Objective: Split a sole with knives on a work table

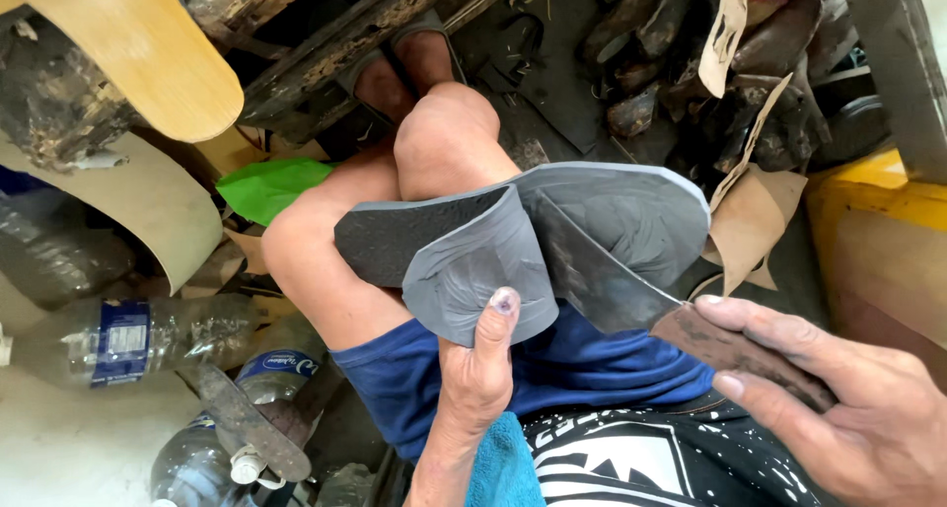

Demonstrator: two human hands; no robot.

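I read the left hand [476, 369] as clamped on a grey rubber sole sheet [612, 216], thumb pressed on a curled flap [480, 270] of it that is folded back toward the body; my right hand [853, 408] is closed round the dark, worn handle of a knife [631, 290], whose broad blade lies flat against the sheet just beside the fold; the sheet rests across the bare knees [444, 142], above blue shorts [552, 369], its dark rough underside showing at the left end. Outward: a green scrap [268, 186] lies left of the knees; clear plastic bottles [148, 339] lie at lower left; a pale wooden board [138, 43] fills the upper left; tan leather offcuts [755, 221] and dark shoe parts [710, 63] crowd the upper right; a sandalled foot [404, 68] stands beyond the knees.
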